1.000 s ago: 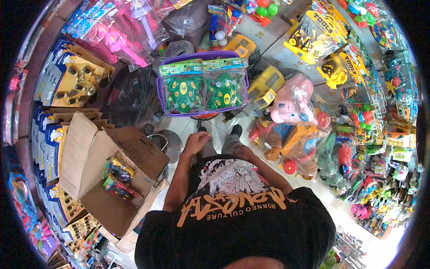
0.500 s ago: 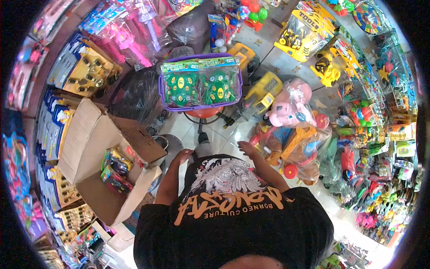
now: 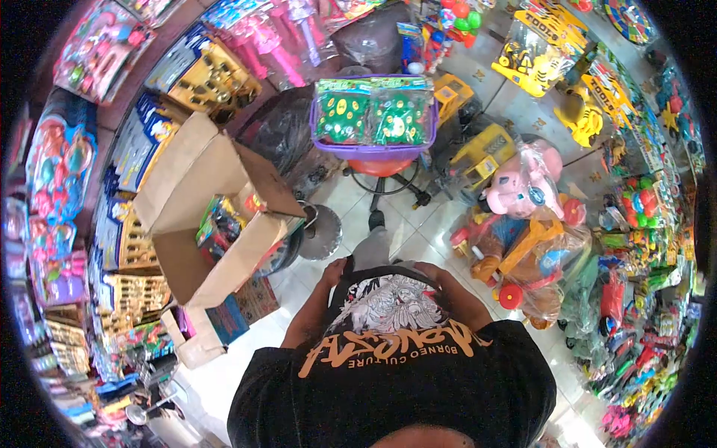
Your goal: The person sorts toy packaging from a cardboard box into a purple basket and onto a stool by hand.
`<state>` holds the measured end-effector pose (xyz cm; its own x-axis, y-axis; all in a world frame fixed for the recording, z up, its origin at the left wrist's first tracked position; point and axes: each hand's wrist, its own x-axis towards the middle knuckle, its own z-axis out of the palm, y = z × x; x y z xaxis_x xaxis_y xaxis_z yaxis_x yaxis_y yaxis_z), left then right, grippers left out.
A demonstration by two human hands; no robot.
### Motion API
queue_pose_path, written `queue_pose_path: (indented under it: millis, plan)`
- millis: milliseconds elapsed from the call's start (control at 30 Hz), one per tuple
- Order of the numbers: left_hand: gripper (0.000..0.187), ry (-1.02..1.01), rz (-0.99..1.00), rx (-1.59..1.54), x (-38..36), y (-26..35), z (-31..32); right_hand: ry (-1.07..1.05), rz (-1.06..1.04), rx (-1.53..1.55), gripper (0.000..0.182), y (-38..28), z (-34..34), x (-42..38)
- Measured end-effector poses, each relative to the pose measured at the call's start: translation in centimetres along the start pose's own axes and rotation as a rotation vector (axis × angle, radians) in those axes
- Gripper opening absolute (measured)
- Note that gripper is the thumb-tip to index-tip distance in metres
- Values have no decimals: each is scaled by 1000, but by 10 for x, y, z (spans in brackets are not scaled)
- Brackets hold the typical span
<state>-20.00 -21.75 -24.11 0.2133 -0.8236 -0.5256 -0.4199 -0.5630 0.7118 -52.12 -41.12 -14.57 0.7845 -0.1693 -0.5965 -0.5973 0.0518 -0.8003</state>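
Observation:
My left hand point(image 3: 340, 272) is at the left side of the hem of my black T-shirt point(image 3: 388, 396), its fingers closed around the dark cloth. On the other side of the hem, my right hand point(image 3: 427, 273) rests against the shirt, its fingers mostly hidden. Beyond both hands, a purple basket point(image 3: 372, 151) sits on a red-seated stool point(image 3: 381, 167). Two bagged green frog toys point(image 3: 342, 116) with yellow spots stand side by side in the basket, with no hand on them.
To the left stands an open cardboard box point(image 3: 196, 175) with packaged toys point(image 3: 220, 224) inside. A round metal stool base point(image 3: 321, 231) is beside it. Bagged ride-on toys point(image 3: 523, 254) and a pink one point(image 3: 526, 179) crowd the right. Hanging toy packs point(image 3: 539, 52) line the walls.
My hands have drawn in to the shirt hem; the right one was held out with fingers spread. The view has turned left, so the basket and box appear farther right.

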Motion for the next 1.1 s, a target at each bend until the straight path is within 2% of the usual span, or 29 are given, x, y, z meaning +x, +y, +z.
queue_pose_path:
  millis: [33,67,100,133,200,233,267,333,367,400,467,500,567,633,700,733,767,800,833,867,933,967,1000,1033,1067,1100]
  plan:
    - [47,54,-66,-48,-9,-8,6,-15,40,-194,40,38,8,22]
    - [49,104,-136,-96,-23,-18,13,-33,33,-195,40,60,17,30]
    - [51,119,17,-94,-38,-29,16,-84,56,-36,41,81,26,37]
    - [51,130,3,-93,-54,-36,20,-133,80,121,41,96,36,41]
    - [51,205,130,113,-70,-38,19,-114,85,72,41,117,55,47]
    - [48,207,-75,-55,-77,-34,19,-82,99,28,41,123,60,53]
    - [48,222,-83,-58,-86,-32,16,-96,92,19,41,121,64,54]
    - [47,125,-274,-145,-100,-28,7,-100,97,-19,42,107,71,46]
    - [48,108,-245,-34,-112,-18,0,-148,6,-218,60,99,64,40]
    - [48,127,-257,-48,-116,-27,-1,-168,0,-235,60,94,66,39]
    - [47,104,-89,388,-121,-53,-6,-177,130,-62,60,81,71,41]
    - [44,205,-36,280,-124,-69,-6,-197,124,-85,60,94,74,50]
    - [45,306,-72,159,-137,-89,-3,-104,543,268,56,98,81,63]
    - [45,403,-102,37,-150,-97,1,-149,509,232,54,84,78,65]
    - [48,364,-222,-143,-157,-117,11,-184,473,203,53,60,77,72]
    - [48,377,-221,-156,-161,-124,16,-162,515,134,52,50,79,78]
    - [49,299,-316,-107,-165,-128,20,-135,557,68,52,40,80,84]
    - [50,217,-406,-56,-167,-129,19,-128,558,56,52,28,82,89]
    - [51,221,-484,-137,-179,-114,7,-95,557,35,53,14,87,96]
    - [51,222,-475,-145,-182,-123,-4,-62,557,15,54,1,92,101]
    - [53,160,-204,-129,-182,-183,-12,-69,558,1,55,-22,111,114]
    - [55,207,-125,-25,-174,-222,-11,-106,507,-31,54,-20,123,129]
    - [55,269,-401,-254,-183,-199,-33,-146,462,-65,53,-19,135,137]
    - [51,283,-233,-329,-177,-237,-32,-105,533,3,47,-34,151,149]
    - [47,311,-166,-54,-196,-207,-62,-239,307,-240,45,-51,166,163]
    - [45,341,-265,-209,-211,-176,-89,-375,73,-477,43,-68,175,175]
